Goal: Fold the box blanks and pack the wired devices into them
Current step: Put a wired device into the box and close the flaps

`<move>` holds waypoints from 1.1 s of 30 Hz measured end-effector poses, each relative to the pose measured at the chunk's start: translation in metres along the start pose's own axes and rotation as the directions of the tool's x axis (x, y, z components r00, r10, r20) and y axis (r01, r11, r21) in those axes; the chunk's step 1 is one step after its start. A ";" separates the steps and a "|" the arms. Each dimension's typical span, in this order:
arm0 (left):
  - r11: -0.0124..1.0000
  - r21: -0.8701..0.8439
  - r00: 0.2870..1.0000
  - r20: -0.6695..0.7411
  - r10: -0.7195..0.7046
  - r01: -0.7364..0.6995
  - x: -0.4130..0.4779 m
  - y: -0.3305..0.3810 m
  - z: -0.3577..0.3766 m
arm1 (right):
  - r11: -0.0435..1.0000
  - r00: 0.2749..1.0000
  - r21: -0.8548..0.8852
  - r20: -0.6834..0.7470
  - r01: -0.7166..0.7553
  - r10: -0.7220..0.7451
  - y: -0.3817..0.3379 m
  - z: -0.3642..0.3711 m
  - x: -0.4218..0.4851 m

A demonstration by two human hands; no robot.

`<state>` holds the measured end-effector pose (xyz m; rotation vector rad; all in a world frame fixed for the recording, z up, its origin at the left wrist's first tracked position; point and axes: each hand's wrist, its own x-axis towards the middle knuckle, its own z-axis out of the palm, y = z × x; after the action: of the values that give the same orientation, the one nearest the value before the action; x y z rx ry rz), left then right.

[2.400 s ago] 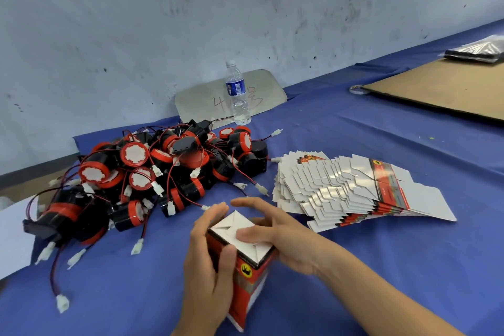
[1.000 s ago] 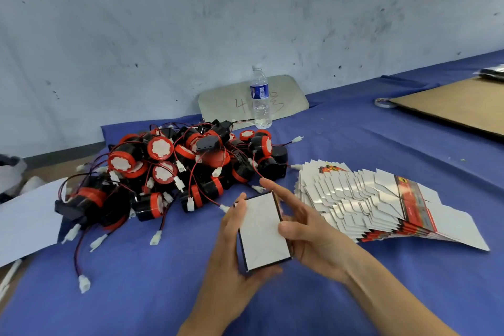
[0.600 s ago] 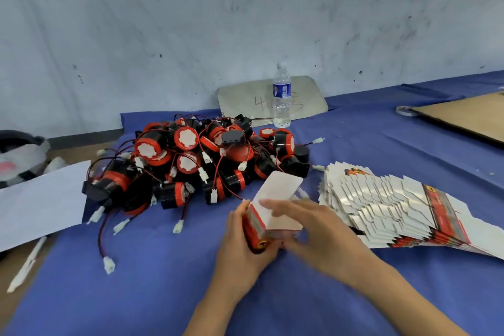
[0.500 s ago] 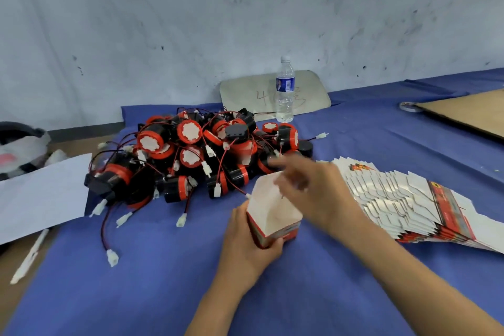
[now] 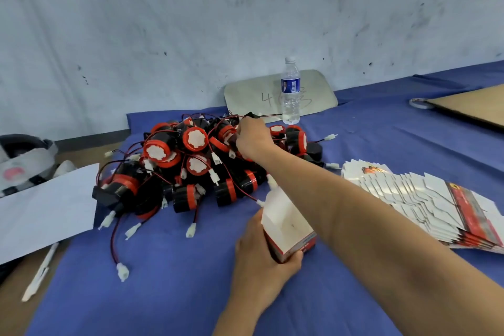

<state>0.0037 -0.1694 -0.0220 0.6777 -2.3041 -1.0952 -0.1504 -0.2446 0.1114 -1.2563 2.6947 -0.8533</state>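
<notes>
Left hand: the left hand [image 5: 261,267] grips the folded box [image 5: 289,229] near its base, fingers [image 5: 293,256] curled round the near corner, thumb on the far-left side; the box stands upright on the blue cloth [image 5: 169,294] with its open top facing up and the white flap raised.
Right hand: the right hand [image 5: 252,139] is stretched over the pile of wired devices [image 5: 201,166], fingers bent down onto a black and red unit at the top of the heap; whether they have closed on it cannot be told, as the back of the hand hides the tips.
Writing: the box shows a red band with small print too blurred to read; the grey board [image 5: 281,94] against the wall beyond the right hand carries a handwritten "4" and further marks hidden behind the water bottle [image 5: 290,90], whose blue label is not legible.
Box blanks: the fanned stack of flat blanks [image 5: 425,199] lies right of the box, under the right forearm's far side, white with red and black printed strips.
Change: half a second ago the right hand was just above the box's open top; now it has reached away to the pile, and the left hand keeps its hold.
Further out: white paper [image 5: 46,213] and a pen [image 5: 41,271] lie left of the cloth; a cardboard sheet [image 5: 474,106] and a tape roll [image 5: 418,103] lie far right.
</notes>
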 end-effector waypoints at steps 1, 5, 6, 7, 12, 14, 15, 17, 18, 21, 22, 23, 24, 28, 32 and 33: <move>1.000 0.015 1.000 0.007 0.005 -0.005 0.000 0.001 0.000 | 0.998 0.997 -0.043 -0.071 0.039 -0.042 -0.002 -0.003 -0.004; 0.999 0.048 1.000 0.019 0.004 -0.005 -0.001 0.005 -0.001 | 0.934 0.893 -0.244 -0.307 0.261 -0.330 -0.004 -0.034 -0.030; 0.999 0.046 1.000 0.021 -0.001 0.000 -0.001 0.005 -0.001 | 0.933 0.846 -0.179 -0.395 0.313 -0.359 -0.003 -0.045 -0.041; 0.999 0.040 1.000 0.021 -0.002 0.001 0.000 0.005 -0.002 | 0.931 0.799 -0.087 -0.488 0.356 -0.351 0.000 -0.058 -0.053; 0.999 0.008 0.995 0.091 -0.036 0.035 0.000 0.008 -0.003 | 0.705 0.912 0.649 -0.411 0.287 0.008 0.042 -0.098 -0.126; 0.998 0.004 0.991 0.121 -0.061 0.061 0.001 0.007 -0.003 | 0.587 0.957 0.785 -0.284 0.196 0.060 0.069 -0.097 -0.155; 0.998 -0.008 0.990 0.124 -0.059 0.060 0.001 0.006 -0.003 | 0.581 0.960 0.791 -0.275 0.193 0.056 0.080 -0.093 -0.167; 0.999 -0.017 0.991 0.123 -0.047 0.049 0.000 0.004 -0.003 | 0.646 0.949 0.728 -0.315 0.228 0.020 0.100 -0.082 -0.184; 0.999 -0.017 0.992 0.123 -0.041 0.044 0.000 0.003 -0.003 | 0.697 0.942 0.671 -0.336 0.253 -0.018 0.108 -0.074 -0.189; 0.999 -0.033 0.991 0.134 -0.027 0.032 0.000 0.004 -0.002 | 0.848 0.905 0.403 -0.381 0.345 -0.188 0.120 -0.048 -0.200; 0.999 -0.038 0.990 0.137 -0.021 0.027 0.000 0.004 -0.002 | 0.876 0.891 0.301 -0.376 0.377 -0.255 0.120 -0.040 -0.203; 0.999 -0.037 0.990 0.137 -0.016 0.022 0.000 0.004 -0.002 | 0.883 0.869 0.209 -0.374 0.419 -0.324 0.121 -0.034 -0.204; 0.999 -0.039 0.991 0.134 -0.013 0.018 0.001 0.004 -0.002 | 0.871 0.835 0.127 -0.379 0.475 -0.400 0.122 -0.029 -0.205; 0.994 -0.099 0.991 0.130 -0.023 0.036 0.001 0.002 -0.005 | 0.817 0.748 -0.140 -0.338 0.560 -0.571 0.131 -0.014 -0.204; 0.994 -0.100 0.992 0.121 -0.037 0.049 0.003 0.002 -0.004 | 0.840 0.800 -0.158 -0.257 0.519 -0.542 0.135 -0.015 -0.201; 0.994 -0.096 0.992 0.121 -0.032 0.044 0.003 0.001 -0.004 | 0.852 0.825 -0.146 -0.216 0.503 -0.523 0.134 -0.018 -0.200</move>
<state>0.0032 -0.1728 -0.0180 0.6365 -2.3266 -1.2903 -0.1146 -0.0226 0.0232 -2.0887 2.6152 -1.0097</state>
